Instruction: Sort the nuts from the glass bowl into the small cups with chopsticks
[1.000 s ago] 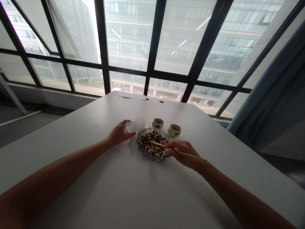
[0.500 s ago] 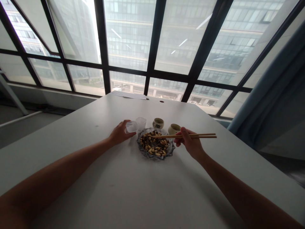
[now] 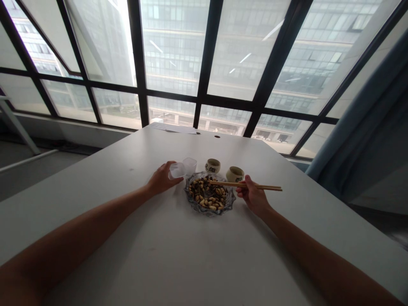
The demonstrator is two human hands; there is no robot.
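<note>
A glass dish [image 3: 230, 203] full of mixed nuts [image 3: 207, 196] sits mid-table. My right hand [image 3: 252, 195] rests just right of it, closed around a pair of wooden chopsticks [image 3: 267, 187]. Their tips reach left over the nuts. My left hand [image 3: 162, 179] is at the dish's left, fingers wrapped on a small clear plastic cup [image 3: 176, 169]. A second clear cup [image 3: 190, 164] stands right beside it. Behind the dish stand two cream ceramic cups, one [image 3: 212, 165] at the middle and one [image 3: 235, 173] to the right.
The white table [image 3: 197, 255] runs back to a wall of tall windows [image 3: 204, 63]. Papers [image 3: 172, 126] lie at the table's far edge. A blue curtain [image 3: 366, 127] hangs at the right. Floor lies beyond the table's left edge.
My right hand drew back from over the nuts to the dish's right side, and the chopsticks swung from pointing up-left into the nuts to lying nearly level over the dish. My left hand stayed put.
</note>
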